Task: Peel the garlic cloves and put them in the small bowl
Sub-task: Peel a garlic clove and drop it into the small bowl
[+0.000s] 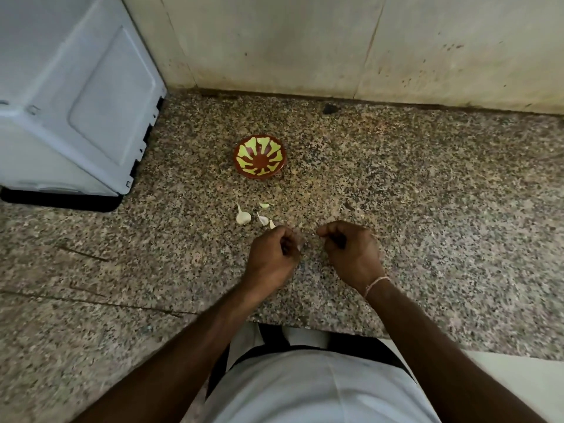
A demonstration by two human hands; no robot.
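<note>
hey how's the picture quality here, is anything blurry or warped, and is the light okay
Head view: light is dim and even, with no glare; the left hand is motion-smeared, so whatever it pinches is unreadable; the right hand is a little sharper; the small bowl and garlic cloves are reasonably crisp; wide-angle distortion bends the wall joints and the white appliance.

Garlic cloves [243,217] lie at eleven o'clock of the hands, before the small bowl [259,160] at twelve. A white appliance [76,96] blocks ten o'clock; the worktop [427,184] lies open toward two.
</note>
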